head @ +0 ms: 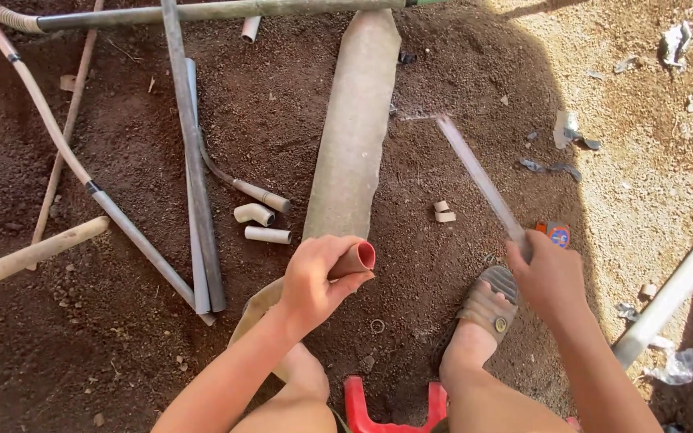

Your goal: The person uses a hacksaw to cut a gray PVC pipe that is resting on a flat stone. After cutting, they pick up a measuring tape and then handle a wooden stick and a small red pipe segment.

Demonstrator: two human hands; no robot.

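Now the left hand (312, 282) is closed around a reddish pipe fitting (356, 259), and the right hand (549, 275) grips a thin blurred pipe (479, 178) above the soil (122, 337).

The ground (443, 72) is loose, coarse brown soil, matt and crumbly; toward its right edge it turns paler and sandy. The left hand (314, 281) grips a short tube (356, 261) of dull reddish-brown plastic with a smooth wall. The right hand (551, 277) holds a thin grey rod (479, 176), blurred, material unclear. The elbow fitting (254, 213) and short pipe piece (268, 235) are smooth, off-white plastic. The long pipes (194, 160) are matt grey plastic. The sandal (491, 301) has ribbed brown straps. The stool (391, 409) is glossy red plastic.
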